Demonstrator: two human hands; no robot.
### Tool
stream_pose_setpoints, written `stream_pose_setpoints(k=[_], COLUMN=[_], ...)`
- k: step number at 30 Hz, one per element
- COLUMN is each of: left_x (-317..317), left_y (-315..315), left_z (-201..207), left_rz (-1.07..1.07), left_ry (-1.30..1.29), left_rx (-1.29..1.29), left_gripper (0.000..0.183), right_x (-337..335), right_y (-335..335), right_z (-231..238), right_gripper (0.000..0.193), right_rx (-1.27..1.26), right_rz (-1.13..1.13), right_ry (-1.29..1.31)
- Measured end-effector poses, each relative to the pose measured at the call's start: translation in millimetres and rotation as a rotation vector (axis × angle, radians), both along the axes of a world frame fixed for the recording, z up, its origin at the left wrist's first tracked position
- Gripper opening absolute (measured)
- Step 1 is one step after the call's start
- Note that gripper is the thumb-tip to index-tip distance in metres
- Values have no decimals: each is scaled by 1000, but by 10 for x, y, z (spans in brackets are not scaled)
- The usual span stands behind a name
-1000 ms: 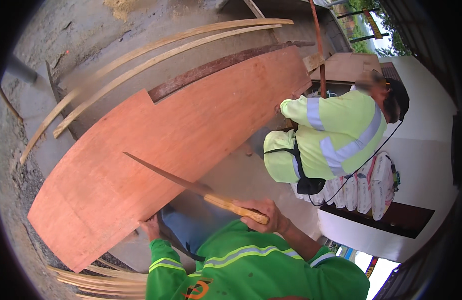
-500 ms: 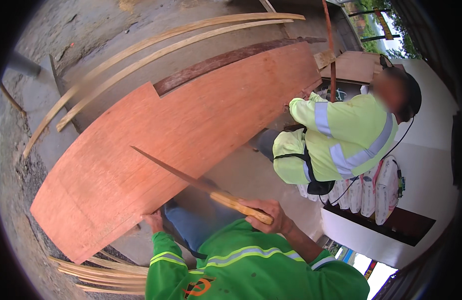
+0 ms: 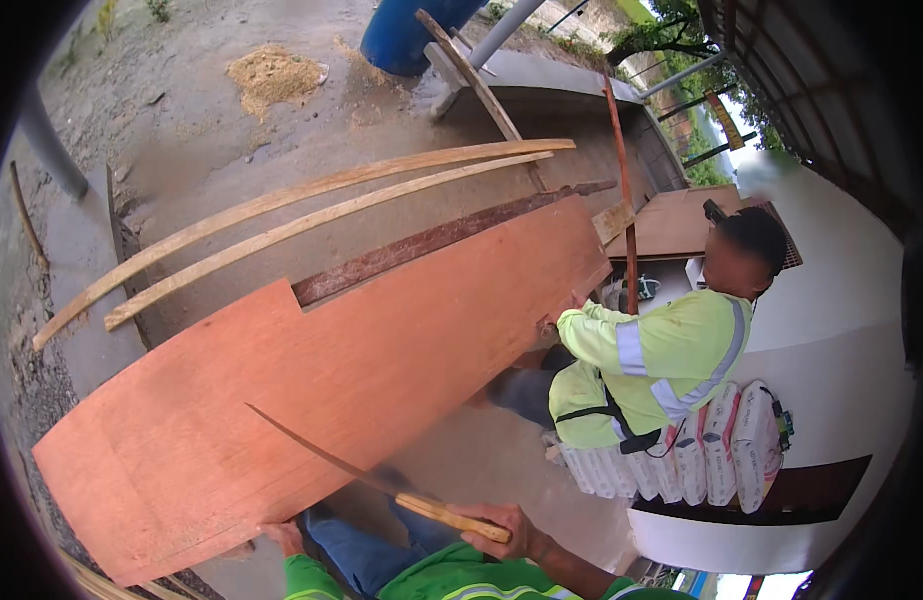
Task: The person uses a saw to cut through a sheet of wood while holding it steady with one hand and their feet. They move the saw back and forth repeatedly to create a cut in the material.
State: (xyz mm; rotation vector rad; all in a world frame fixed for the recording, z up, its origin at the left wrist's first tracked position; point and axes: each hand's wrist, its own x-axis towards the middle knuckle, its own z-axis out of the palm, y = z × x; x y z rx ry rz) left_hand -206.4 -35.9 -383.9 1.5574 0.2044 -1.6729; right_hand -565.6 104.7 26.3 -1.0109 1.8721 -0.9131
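Observation:
A large reddish plywood sheet with a notch in its far edge stretches across the middle. At its near edge, my left hand grips the board, its fingers partly on the top face. My right hand is closed around the wooden handle of a handsaw. The saw's thin, dark blade points to the upper left over the sheet; I cannot tell whether it touches the wood. Farther right, a co-worker in a yellow reflective shirt has hands at the sheet's near edge.
Two long wooden strips and a dark red beam lie beyond the sheet. White sacks are stacked at the right by the pale wall. A blue barrel and a sawdust pile stand at the far side.
My view has tilted up, so the board, saw and co-worker appear lower, and the barrel and sawdust pile have come into sight. Both my hands keep their holds.

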Motion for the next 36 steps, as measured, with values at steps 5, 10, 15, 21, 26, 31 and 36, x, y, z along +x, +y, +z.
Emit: stream_pose_setpoints(k=[5, 10, 15, 21, 26, 31, 36], left_x=[-201, -850, -1432, -1417, -1150, -1033, -408], left_y=[265, 753, 1025, 1090, 1101, 829, 561], left_z=[-413, -703, -635, -495, -306, -37, 99], left_rz=[68, 61, 90, -42, -225, -143, -33], left_ry=[-102, -19, -8, 67, 155, -34, -176], left_rx=[107, 70, 153, 92, 204, 105, 161], left_gripper=[85, 83, 82, 85, 88, 64, 49], right_x=[-49, -160, -231, -317, -404, -470, -207], right_y=[-96, -129, 17, 94, -55, -95, -158], right_z=[154, 116, 74, 2, 9, 164, 36], right_gripper=[46, 46, 45, 44, 46, 47, 48], right_rx=[61, -7, 5, -13, 1, 61, 6], right_rz=[-80, -57, -54, -31, 51, 55, 276], right_ry=[-72, -19, 42, 108, 108, -7, -69])
